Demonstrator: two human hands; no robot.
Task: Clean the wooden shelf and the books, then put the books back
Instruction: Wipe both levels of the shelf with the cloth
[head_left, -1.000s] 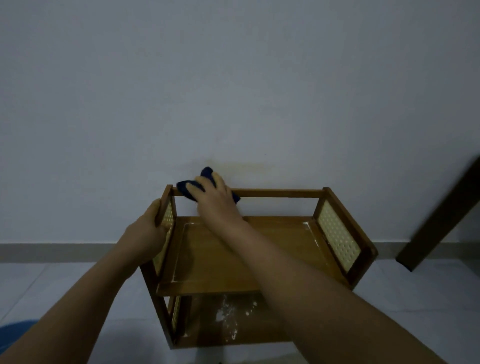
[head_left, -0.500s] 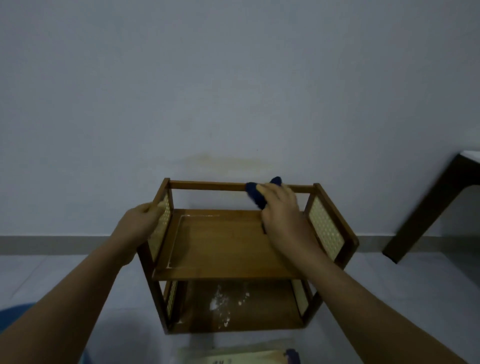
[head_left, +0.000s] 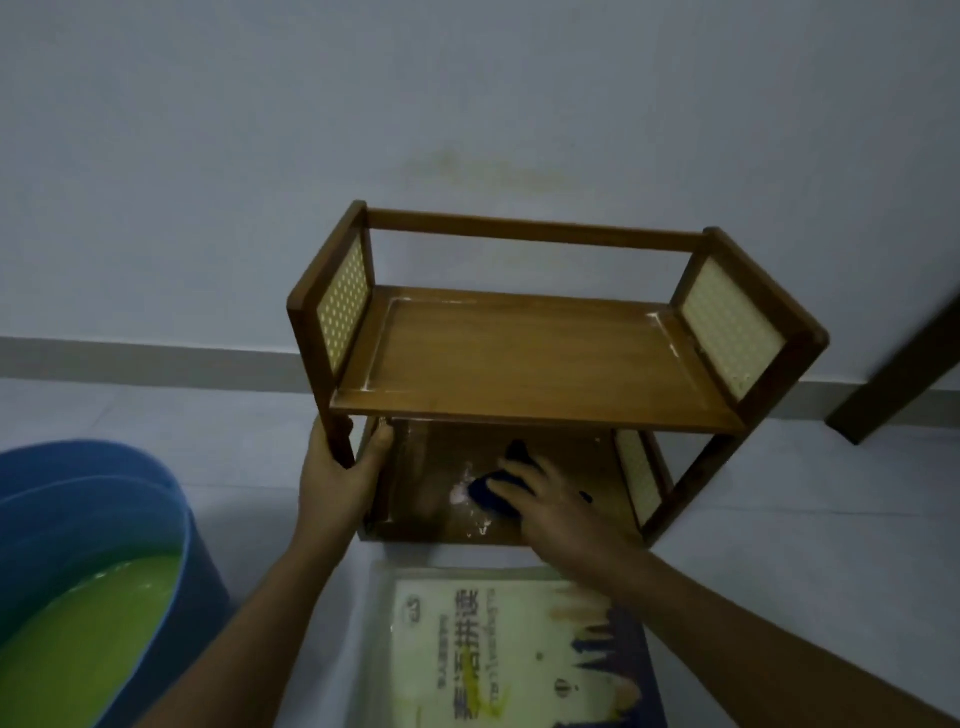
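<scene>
Gripping the front-left post of the two-tier wooden shelf (head_left: 524, 364), the left hand (head_left: 337, 480) wraps its fingers around the leg just under the upper board, thumb on the inner side. To that hand's right, inside the lower tier, the right hand (head_left: 550, 506) is closed down over a dark blue cloth (head_left: 491, 496), pressing it flat on the bottom board. Just left of the cloth, between the two hands, lies a patch of white powdery residue (head_left: 460, 493), with small flecks scattered toward the board's front edge. Above both hands the upper board is bare, with thin white lines along its left and right edges; pale woven panels fill the shelf's side frames. Below the right wrist, on the pale floor (head_left: 779, 493) just in front of the shelf, a book (head_left: 498, 654) lies flat, its cream cover printed with large characters. Left of the left forearm stands a blue bucket (head_left: 93, 499) holding green liquid (head_left: 78, 639). Far right of the right hand, a dark wooden leg (head_left: 904, 364) slants against the wall.
</scene>
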